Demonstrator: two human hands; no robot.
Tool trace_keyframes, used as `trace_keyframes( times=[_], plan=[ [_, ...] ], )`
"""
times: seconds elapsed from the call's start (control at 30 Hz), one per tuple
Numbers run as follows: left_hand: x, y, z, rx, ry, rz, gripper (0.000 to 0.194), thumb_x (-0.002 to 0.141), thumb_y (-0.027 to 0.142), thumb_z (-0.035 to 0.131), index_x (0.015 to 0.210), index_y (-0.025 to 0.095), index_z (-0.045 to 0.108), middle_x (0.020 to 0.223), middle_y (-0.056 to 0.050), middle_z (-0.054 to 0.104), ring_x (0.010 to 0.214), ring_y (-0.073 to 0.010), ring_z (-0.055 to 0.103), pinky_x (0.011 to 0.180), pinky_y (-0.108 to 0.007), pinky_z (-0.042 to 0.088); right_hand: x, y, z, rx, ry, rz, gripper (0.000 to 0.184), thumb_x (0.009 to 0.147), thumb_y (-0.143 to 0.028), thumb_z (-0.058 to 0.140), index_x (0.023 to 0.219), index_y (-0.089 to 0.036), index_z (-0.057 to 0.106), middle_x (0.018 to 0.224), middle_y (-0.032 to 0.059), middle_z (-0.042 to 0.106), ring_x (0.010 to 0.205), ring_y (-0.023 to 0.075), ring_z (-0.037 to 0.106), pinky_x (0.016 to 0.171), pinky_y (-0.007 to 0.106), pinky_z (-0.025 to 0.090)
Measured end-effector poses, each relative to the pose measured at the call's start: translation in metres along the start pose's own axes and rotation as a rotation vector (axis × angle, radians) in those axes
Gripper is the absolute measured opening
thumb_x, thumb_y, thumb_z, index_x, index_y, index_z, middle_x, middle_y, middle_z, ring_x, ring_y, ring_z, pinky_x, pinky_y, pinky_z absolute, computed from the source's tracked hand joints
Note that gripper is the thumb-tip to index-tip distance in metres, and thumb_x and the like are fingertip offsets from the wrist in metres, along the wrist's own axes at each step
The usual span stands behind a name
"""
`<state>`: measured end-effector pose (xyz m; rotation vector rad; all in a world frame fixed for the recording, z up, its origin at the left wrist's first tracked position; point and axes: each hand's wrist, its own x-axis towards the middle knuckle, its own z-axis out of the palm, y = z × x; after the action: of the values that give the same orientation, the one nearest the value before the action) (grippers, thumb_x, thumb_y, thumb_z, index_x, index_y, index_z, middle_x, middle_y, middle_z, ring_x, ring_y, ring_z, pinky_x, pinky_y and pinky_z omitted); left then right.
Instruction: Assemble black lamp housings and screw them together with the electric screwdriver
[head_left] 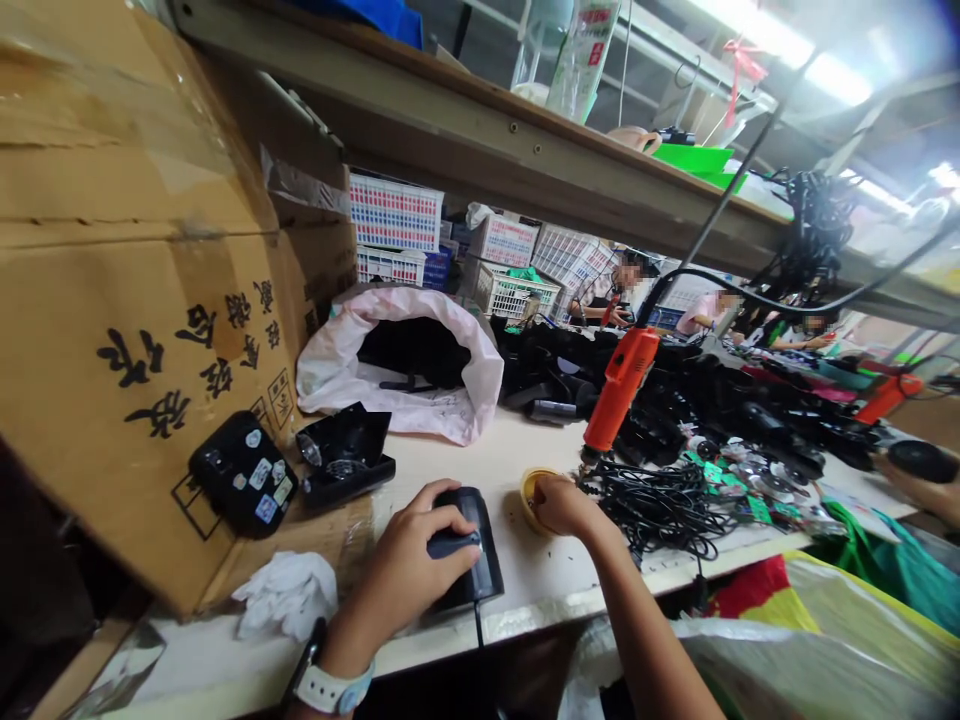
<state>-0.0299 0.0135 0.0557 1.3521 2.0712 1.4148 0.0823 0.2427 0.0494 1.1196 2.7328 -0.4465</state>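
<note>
My left hand (431,540) lies over a black plastic housing (487,560) on the bench, fingers and thumb gripping its top. A black cord runs from the housing over the bench edge. My right hand (561,503) reaches into a small yellow bowl (529,505), its fingers drawn together; the fingertips and whatever they hold are hidden. Just above the bowl hangs an orange electric screwdriver (621,390), tip down. A bundle of black cords (667,505) lies to the right of my right hand.
A big cardboard box (135,290) stands at left, with a sticker-covered black case (244,475) by it. Crumpled white tissue (289,595) lies near the front edge. Behind are a white sack (480,400) and piled black parts (720,400). An overhead shelf (465,110) spans the bench; co-workers sit beyond.
</note>
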Motion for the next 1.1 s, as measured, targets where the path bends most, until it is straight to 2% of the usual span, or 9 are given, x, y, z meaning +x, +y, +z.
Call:
trace_keyframes(
  times=[0.13, 0.23, 0.37, 0.47, 0.63, 0.83, 1.03, 1.1],
  plan=[
    [0.001, -0.003, 0.001, -0.016, 0.003, -0.002, 0.011, 0.072, 0.023, 0.065, 0.081, 0.027, 0.071, 0.136, -0.006, 0.053, 0.121, -0.0273, 0.055, 0.108, -0.044, 0.037, -0.007, -0.002, -0.004, 0.186, 0.147, -0.080, 0.021, 0.093, -0.031, 0.061, 0.104, -0.014, 0.064, 0.104, 0.0052, 0.067, 0.091, 0.0188, 0.065, 0.081, 0.038, 0.055],
    [0.001, -0.004, 0.002, -0.032, 0.012, -0.006, 0.012, 0.071, 0.022, 0.064, 0.080, 0.027, 0.071, 0.135, -0.006, 0.054, 0.121, -0.0273, 0.055, 0.109, -0.044, 0.036, -0.026, -0.014, -0.011, 0.385, 0.213, -0.248, 0.010, 0.091, -0.022, 0.058, 0.091, -0.014, 0.064, 0.087, 0.0038, 0.066, 0.082, 0.0172, 0.063, 0.079, 0.034, 0.052],
    [0.001, -0.004, 0.003, -0.049, 0.016, 0.004, 0.013, 0.072, 0.022, 0.064, 0.081, 0.028, 0.070, 0.134, -0.005, 0.054, 0.120, -0.0259, 0.056, 0.108, -0.043, 0.036, -0.055, -0.040, -0.014, 0.622, 0.104, -0.563, 0.002, 0.083, -0.018, 0.063, 0.081, -0.018, 0.064, 0.091, 0.0028, 0.065, 0.089, 0.0167, 0.063, 0.081, 0.028, 0.050],
    [0.001, -0.005, 0.002, -0.057, 0.021, 0.019, 0.015, 0.072, 0.021, 0.064, 0.084, 0.028, 0.070, 0.134, -0.004, 0.054, 0.123, -0.0250, 0.054, 0.109, -0.042, 0.036, -0.064, -0.057, -0.013, 0.701, 0.035, -0.668, 0.007, 0.077, -0.012, 0.067, 0.075, -0.019, 0.067, 0.094, 0.0025, 0.062, 0.094, 0.0172, 0.061, 0.087, 0.029, 0.048],
    [0.001, -0.008, 0.004, -0.063, 0.045, 0.039, 0.017, 0.071, 0.017, 0.065, 0.086, 0.026, 0.063, 0.132, -0.006, 0.056, 0.124, -0.0249, 0.052, 0.109, -0.042, 0.036, -0.065, -0.065, -0.012, 0.715, 0.013, -0.666, 0.018, 0.073, -0.002, 0.063, 0.072, -0.019, 0.068, 0.092, 0.0019, 0.059, 0.091, 0.0175, 0.058, 0.085, 0.030, 0.045],
    [0.000, -0.013, 0.006, -0.049, 0.056, 0.045, 0.014, 0.072, 0.018, 0.065, 0.081, 0.029, 0.065, 0.132, -0.001, 0.057, 0.126, -0.0240, 0.051, 0.110, -0.044, 0.034, -0.066, -0.068, -0.012, 0.724, -0.004, -0.612, 0.019, 0.070, -0.001, 0.064, 0.070, -0.020, 0.068, 0.090, 0.0011, 0.058, 0.088, 0.0174, 0.057, 0.080, 0.029, 0.043],
    [-0.002, -0.015, 0.006, -0.020, 0.058, 0.044, 0.011, 0.076, 0.025, 0.065, 0.081, 0.033, 0.071, 0.136, -0.001, 0.056, 0.125, -0.0258, 0.052, 0.110, -0.047, 0.035, -0.056, -0.063, -0.004, 0.859, -0.054, -0.490, 0.006, 0.067, -0.012, 0.071, 0.066, -0.017, 0.067, 0.083, -0.0002, 0.057, 0.080, 0.0152, 0.058, 0.076, 0.028, 0.044],
    [-0.003, -0.016, 0.006, -0.012, 0.060, 0.050, 0.010, 0.076, 0.027, 0.064, 0.080, 0.033, 0.072, 0.136, -0.001, 0.056, 0.124, -0.0266, 0.053, 0.110, -0.048, 0.035, -0.053, -0.062, 0.000, 0.904, -0.063, -0.475, 0.011, 0.067, -0.021, 0.076, 0.065, -0.016, 0.066, 0.083, -0.0006, 0.057, 0.079, 0.0144, 0.058, 0.075, 0.027, 0.045]
  ],
)
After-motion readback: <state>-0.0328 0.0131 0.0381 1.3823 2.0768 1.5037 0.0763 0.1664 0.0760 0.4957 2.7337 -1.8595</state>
